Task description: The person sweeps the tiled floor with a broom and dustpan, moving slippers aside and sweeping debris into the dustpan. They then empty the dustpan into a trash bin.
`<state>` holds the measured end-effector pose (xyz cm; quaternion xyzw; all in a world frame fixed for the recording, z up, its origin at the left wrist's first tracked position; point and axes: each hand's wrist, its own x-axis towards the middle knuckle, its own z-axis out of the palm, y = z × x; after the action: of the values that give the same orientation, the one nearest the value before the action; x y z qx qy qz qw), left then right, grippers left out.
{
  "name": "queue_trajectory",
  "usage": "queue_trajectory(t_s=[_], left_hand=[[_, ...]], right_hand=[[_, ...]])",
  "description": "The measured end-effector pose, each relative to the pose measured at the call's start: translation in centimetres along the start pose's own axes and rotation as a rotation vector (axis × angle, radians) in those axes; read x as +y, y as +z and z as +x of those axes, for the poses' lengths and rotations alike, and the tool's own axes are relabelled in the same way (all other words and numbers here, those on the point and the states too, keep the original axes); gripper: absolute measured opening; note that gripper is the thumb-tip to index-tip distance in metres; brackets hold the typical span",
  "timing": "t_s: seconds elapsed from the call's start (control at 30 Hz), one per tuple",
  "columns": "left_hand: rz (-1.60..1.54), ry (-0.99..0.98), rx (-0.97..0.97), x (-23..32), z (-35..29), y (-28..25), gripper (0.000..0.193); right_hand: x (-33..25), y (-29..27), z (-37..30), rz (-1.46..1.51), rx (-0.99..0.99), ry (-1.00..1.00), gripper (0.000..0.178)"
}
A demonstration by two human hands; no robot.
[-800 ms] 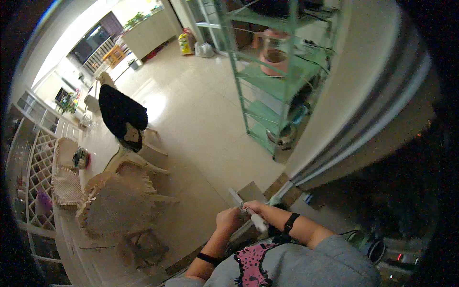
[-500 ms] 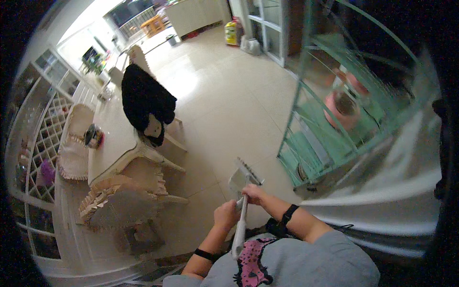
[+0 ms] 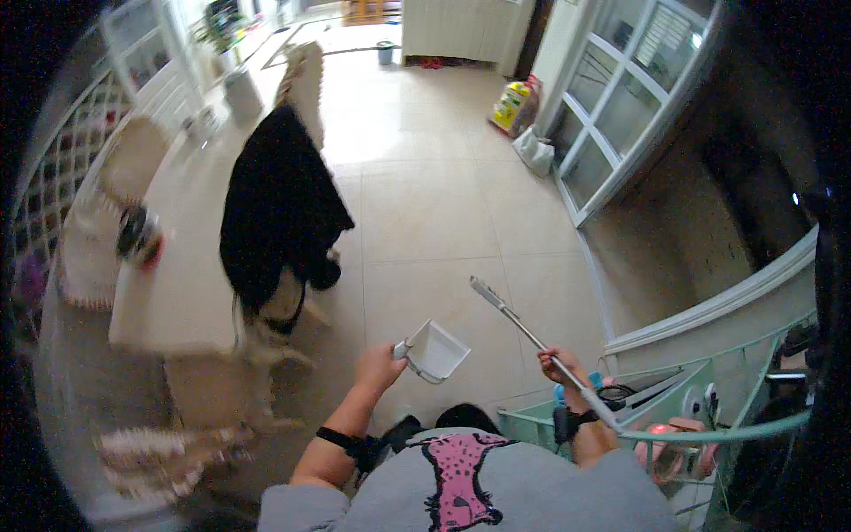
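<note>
My left hand (image 3: 379, 365) is closed round the short handle of a small white dustpan (image 3: 450, 356), held over the tiled floor in front of me. Off to the right, my right hand (image 3: 560, 362) grips the pale shaft of a long-handled brush (image 3: 523, 328). Its narrow head points forward and slightly left, out above the tiles. The shaft's lower end reaches back over the rim of a green wire rack (image 3: 753, 432). Brush and dustpan are apart from each other.
On the left a long table (image 3: 177, 306) carries a jar (image 3: 139, 238); a black coat (image 3: 277, 213) drapes a chair beside it. A ruffled chair cover (image 3: 160, 461) is blurred, near left. Ahead right, a yellow bag (image 3: 511, 108) and white bag (image 3: 534, 151) sit by a glazed door (image 3: 612, 97).
My hands, close together before, have moved apart: the dustpan to the left, the brush to the right. My view has shifted, and the green rack now lies close at lower right.
</note>
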<state>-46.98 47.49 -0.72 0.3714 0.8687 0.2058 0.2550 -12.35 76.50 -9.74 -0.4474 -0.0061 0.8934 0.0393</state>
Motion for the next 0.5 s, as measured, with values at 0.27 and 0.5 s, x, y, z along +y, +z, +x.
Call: queue_trajectory(t_s=[0.27, 0.5], left_hand=[[0.001, -0.087, -0.017, 4.4, 30.0, -5.7, 0.042], [-0.063, -0.162, 0.137, 6.8, 48.9, -13.3, 0.039]], right_hand=[[-21.3, 2.8, 11.4, 0.026, 0.146, -0.039, 0.010], [-41.9, 25.2, 29.0, -0.035, 0.170, -0.186, 0.013]])
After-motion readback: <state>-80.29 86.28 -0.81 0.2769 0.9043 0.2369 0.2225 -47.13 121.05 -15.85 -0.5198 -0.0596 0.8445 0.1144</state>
